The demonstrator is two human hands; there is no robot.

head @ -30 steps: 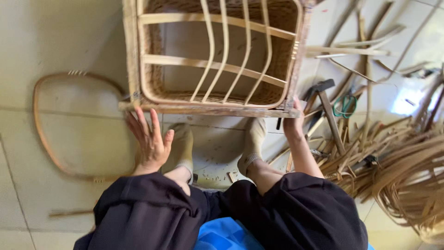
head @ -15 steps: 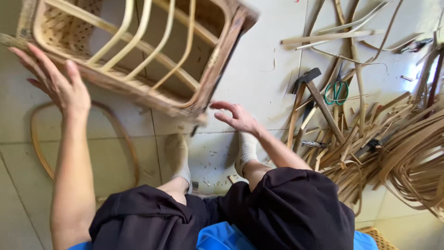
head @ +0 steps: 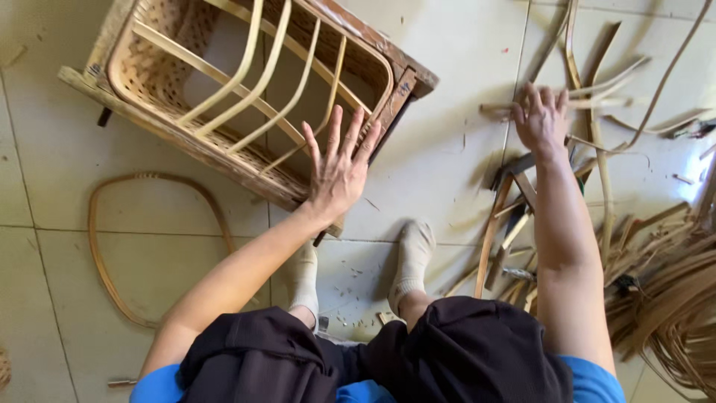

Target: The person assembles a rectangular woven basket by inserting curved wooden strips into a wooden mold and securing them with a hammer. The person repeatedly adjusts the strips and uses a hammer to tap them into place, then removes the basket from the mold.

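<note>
Rattan hoop (head: 142,246) flat on tiled floor (head: 447,112) far left. Woven cane frame (head: 246,97) tilted beside it, left hand (head: 339,168) spread wide against its corner. Right hand (head: 541,119) open, reaching over loose cane strips (head: 597,149).

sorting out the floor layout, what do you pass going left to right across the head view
bent cane hoop → wooden basket frame → left hand → right hand → pile of cane strips
</note>
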